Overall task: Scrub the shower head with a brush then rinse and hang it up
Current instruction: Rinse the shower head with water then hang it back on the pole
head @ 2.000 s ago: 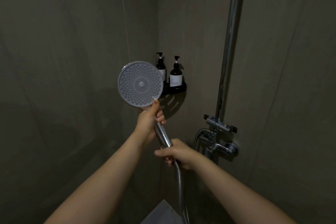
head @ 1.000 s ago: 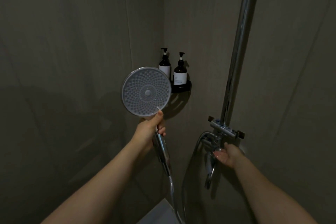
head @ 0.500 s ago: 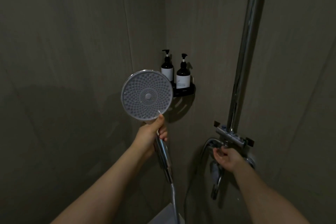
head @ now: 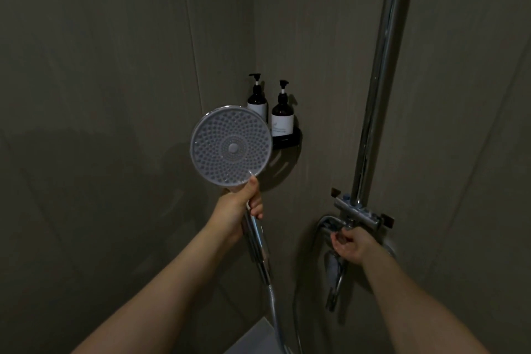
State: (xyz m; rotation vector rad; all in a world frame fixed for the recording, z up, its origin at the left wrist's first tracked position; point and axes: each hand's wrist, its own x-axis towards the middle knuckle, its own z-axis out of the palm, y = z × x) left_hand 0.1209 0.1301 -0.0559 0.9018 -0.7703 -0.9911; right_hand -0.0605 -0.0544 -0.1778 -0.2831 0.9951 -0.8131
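I am watching the left hand (head: 240,207) gripping the round grey shower head (head: 230,146) by its upright chrome handle — the right hand (head: 352,244) is curling round the chrome valve (head: 356,211), low and rightward.

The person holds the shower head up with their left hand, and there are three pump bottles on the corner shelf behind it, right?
Almost. The head view shows two pump bottles on the corner shelf, not three. The left hand does hold up the shower head.

bare wall lies open left of the shower head (head: 231,146). behind it, two pump bottles (head: 282,115) fill the corner shelf (head: 293,139). the chrome riser pipe (head: 379,77) and mixer valve (head: 357,214) block the right wall; the hose (head: 274,313) hangs between the arms.
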